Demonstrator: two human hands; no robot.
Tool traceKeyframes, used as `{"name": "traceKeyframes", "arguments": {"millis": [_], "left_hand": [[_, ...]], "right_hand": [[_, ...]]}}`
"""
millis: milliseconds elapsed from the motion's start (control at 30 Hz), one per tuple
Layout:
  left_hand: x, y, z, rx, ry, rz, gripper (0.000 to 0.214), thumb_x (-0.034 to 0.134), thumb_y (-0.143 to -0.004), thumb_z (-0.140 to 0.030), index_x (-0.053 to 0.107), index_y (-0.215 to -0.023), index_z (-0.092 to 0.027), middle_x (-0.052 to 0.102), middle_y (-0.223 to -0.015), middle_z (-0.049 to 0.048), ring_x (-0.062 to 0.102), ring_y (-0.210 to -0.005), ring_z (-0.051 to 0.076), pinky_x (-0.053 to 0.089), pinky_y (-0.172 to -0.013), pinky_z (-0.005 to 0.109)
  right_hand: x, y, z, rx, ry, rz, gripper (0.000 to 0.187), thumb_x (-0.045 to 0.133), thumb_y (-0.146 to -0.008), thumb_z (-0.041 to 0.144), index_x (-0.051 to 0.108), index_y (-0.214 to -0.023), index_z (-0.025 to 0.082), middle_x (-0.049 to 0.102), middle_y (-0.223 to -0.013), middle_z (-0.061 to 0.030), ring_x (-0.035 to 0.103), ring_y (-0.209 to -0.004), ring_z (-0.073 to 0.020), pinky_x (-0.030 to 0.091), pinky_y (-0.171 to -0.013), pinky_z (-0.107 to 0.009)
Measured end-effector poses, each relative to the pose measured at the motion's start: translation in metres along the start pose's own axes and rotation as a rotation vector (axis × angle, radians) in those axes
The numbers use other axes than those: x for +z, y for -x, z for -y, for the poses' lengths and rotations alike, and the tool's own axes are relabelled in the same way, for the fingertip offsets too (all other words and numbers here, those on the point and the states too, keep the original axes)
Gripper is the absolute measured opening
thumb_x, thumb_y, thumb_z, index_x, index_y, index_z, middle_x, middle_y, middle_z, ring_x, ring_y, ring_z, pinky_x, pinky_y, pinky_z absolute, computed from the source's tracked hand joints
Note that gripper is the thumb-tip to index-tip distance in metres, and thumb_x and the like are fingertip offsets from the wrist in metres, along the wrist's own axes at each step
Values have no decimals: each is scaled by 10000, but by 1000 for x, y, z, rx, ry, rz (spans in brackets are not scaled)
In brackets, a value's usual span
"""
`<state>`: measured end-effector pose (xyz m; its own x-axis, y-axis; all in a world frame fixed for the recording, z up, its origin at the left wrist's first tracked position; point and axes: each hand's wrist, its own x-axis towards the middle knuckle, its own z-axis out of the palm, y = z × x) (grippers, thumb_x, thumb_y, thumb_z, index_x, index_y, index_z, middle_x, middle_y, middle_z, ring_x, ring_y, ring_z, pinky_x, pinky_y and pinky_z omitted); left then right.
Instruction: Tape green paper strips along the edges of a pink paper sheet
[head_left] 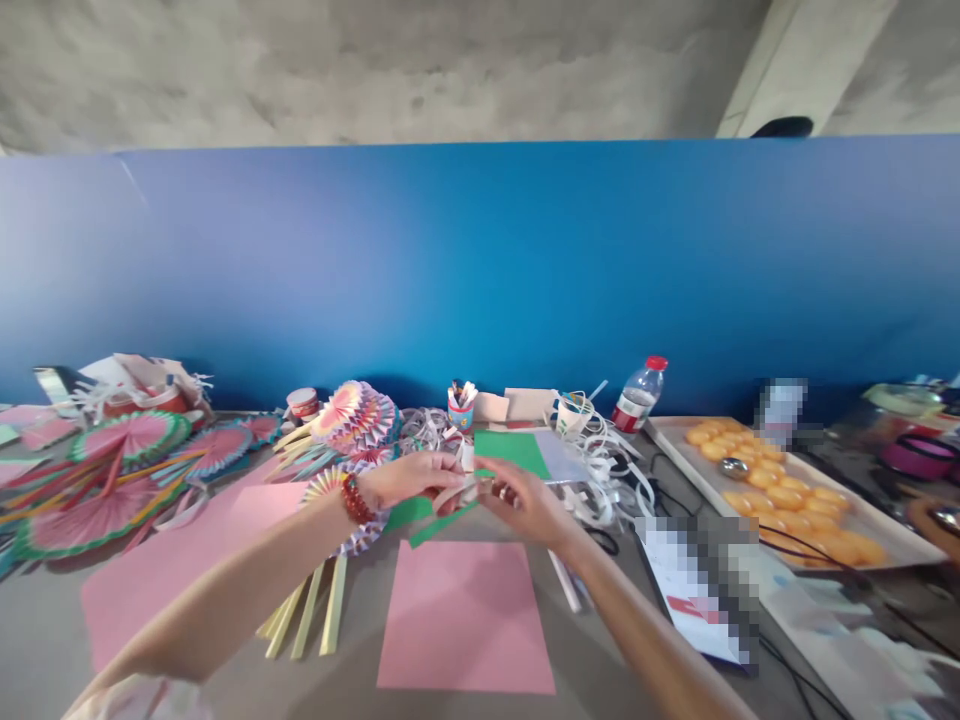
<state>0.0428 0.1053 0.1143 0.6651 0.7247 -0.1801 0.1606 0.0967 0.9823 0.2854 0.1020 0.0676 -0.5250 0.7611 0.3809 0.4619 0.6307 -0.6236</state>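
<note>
In the middle of the frame, you've got a small pale piece up off the table, pinched between left hand and right hand! Both sets of fingertips are drawn in narrow on it, perhaps because something so slight needs steadying from two sides. Just below slants a green strip; whether you're touching it, I can't tell. Lower centre, the pink sheet lies flat before you, presumably for easy reach. Fans crowd the left, pens stand bunched in their cup, and at right the tray seems to keep those orange rounds together.
</note>
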Motion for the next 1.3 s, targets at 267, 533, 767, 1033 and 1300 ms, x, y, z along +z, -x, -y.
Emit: {"name": "traceKeyframes", "arguments": {"millis": [267, 533, 767, 1033, 1300], "left_hand": [[46, 31, 6, 100, 378, -35, 318, 630, -899, -457, 574, -833, -150, 541, -649, -8, 488, -598, 95, 405, -643, 224], [55, 56, 20, 204, 591, -65, 236, 779, -801, -245, 667, -982, -142, 625, -794, 31, 588, -752, 129, 442, -738, 244], [78, 55, 34, 237, 537, -225, 224, 753, -837, -330, 683, -821, -118, 656, -808, 46, 601, -758, 125, 473, -769, 243], [89, 51, 38, 248, 693, -382, 289, 716, -867, -380, 652, -748, -124, 627, -694, 20, 569, -629, 95, 467, -625, 207], [94, 50, 42, 209, 834, -391, 213, 752, -839, -344, 681, -877, -147, 640, -821, 26, 568, -702, 100, 469, -654, 216]], "right_hand": [[10, 29, 44, 97, -256, -36, 401, 432, -1006, 466, 593, -761, 193, 571, -622, 28, 506, -555, -98, 390, -533, -200], [19, 43, 60, 302, -703, -128, 376, 575, -912, 541, 671, -868, 180, 616, -630, 0, 540, -509, -108, 438, -472, -216], [41, 44, 59, 622, -1124, -210, 454, 705, -788, 593, 697, -897, 152, 578, -594, 18, 471, -413, -65, 399, -381, -186], [51, 69, 63, 340, -686, -399, 378, 615, -909, 432, 597, -1256, 282, 616, -1165, -65, 583, -672, -107, 517, -616, -264], [53, 73, 72, 177, -488, -220, 162, 545, -964, 301, 637, -872, 205, 607, -778, -12, 574, -660, -125, 465, -609, -230]]}}
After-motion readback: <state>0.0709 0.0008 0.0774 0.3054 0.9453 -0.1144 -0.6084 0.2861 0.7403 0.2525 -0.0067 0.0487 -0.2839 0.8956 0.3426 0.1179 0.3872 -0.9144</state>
